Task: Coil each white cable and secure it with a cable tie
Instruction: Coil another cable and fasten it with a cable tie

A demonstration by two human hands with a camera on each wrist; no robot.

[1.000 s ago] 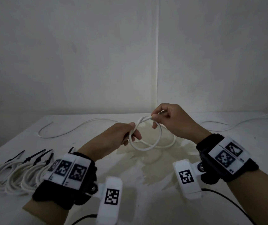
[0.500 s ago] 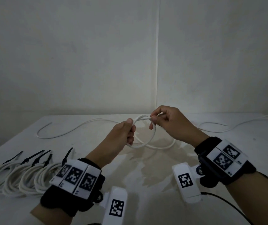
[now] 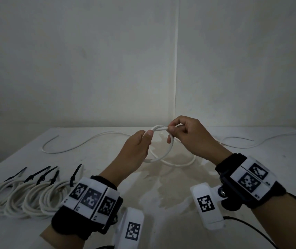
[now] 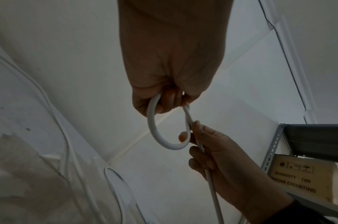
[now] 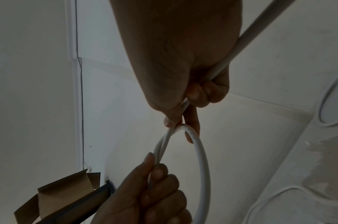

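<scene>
Left hand (image 3: pixel 136 146) and right hand (image 3: pixel 191 135) both gripping the white cable (image 3: pixel 163 155) loop above the worktop (image 3: pixel 161 194), mid-scene.

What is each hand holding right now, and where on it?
Both grip the white cable at the loop's top: left hand beside right hand.

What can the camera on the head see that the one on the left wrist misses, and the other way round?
Only the head view shows the finished coils with black cable ties at the table's left, plus both wrist bands. Only the left wrist view shows a metal shelf and a cardboard box off to the side. Both show the left hand and the right hand gripping the white cable, bent into a loop between them, with loose cable trailing on the table.
</scene>
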